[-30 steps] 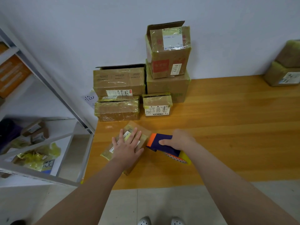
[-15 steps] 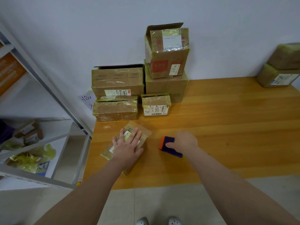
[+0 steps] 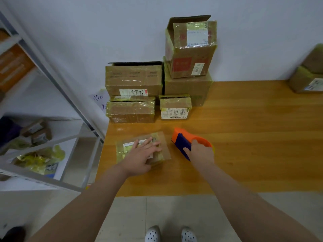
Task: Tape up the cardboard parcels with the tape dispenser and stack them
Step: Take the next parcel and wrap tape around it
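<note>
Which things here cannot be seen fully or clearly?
All in the head view.
The flat parcel: the left hand covers part of its top and label.
The tape dispenser: the right hand hides its rear; no tape roll shows.
The parcels at the right: cut by the frame edge.
Labels on the stacked parcels: print too small to read.

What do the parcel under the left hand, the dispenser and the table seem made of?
Parcel: brown cardboard under glossy, yellowish clear tape; it wrinkles and shines. Dispenser: probably hard plastic, orange and blue, smooth with a dull sheen. Table: wood or wood-look laminate, I cannot tell which; orange-brown grain lines, glossy reflections.
</note>
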